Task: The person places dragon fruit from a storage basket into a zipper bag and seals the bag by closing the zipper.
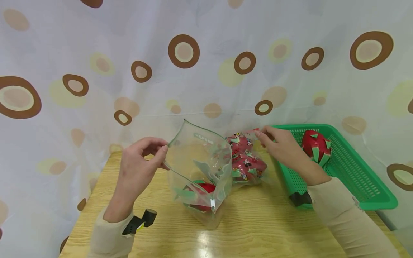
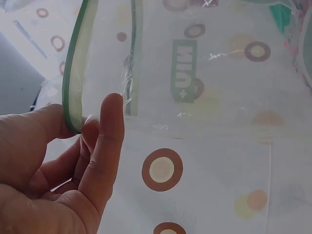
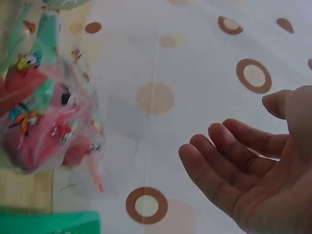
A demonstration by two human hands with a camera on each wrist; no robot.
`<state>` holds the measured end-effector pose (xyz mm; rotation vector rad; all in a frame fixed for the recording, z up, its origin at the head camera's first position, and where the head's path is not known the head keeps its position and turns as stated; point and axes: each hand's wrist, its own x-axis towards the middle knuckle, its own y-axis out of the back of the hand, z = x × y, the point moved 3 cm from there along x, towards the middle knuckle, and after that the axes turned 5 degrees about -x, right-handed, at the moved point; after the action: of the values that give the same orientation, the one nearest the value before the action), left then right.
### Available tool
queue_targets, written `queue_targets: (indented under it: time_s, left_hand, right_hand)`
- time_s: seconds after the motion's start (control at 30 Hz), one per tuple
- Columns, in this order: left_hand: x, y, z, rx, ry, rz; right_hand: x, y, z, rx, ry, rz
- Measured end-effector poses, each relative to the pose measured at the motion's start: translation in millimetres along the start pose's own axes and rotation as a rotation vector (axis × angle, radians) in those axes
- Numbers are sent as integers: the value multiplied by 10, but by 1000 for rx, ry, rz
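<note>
While the left hand [image 1: 139,165] pinches the edge of a clear zip bag [image 1: 185,154] between thumb and fingers, I see the bag's mouth spread wide, its green-lined rim rising to a point at the back. From my left wrist view, the thumb is at that green strip and one finger points upward beside the film. Inside the bag, low down, lies a red dragon fruit [image 1: 206,187] with green flaps, and a white slider [image 1: 212,204] hangs at the near end of the rim.

My right hand [image 1: 284,147] holds nothing — its fingers are loosely bent, with the thumb apart from them. In the head view it hovers just beside the upper right corner of a printed bag [image 1: 248,166]; the right wrist view shows a gap between the fingertips and that bag. Cartoon figures cover its film, and red and green shapes show through. It sits on the wooden table [image 1: 248,233], right behind the clear bag.

To the right I have a green basket [image 1: 366,172] — another dragon fruit [image 1: 317,147] rests toward its far left end. Behind everything hangs a pale sheet [image 1: 209,82] with brown ovals.
</note>
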<state>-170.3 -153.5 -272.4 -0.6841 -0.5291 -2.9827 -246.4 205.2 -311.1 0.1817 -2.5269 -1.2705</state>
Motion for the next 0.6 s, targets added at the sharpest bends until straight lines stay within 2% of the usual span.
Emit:
queue_targets:
  time_s: [0.27,0.43,0.6]
  left_hand:
    - [-4,-31,7,-23,11,0]
    - [-13,-40,-1,-20,8,3]
    - [-22,-42,-4,-23,13,12]
  right_hand:
    - [-10,92,643,-138,-77,56]
    - [-69,162,1019,-228,-147,42]
    - [-123,213,1358,-270,-192,42]
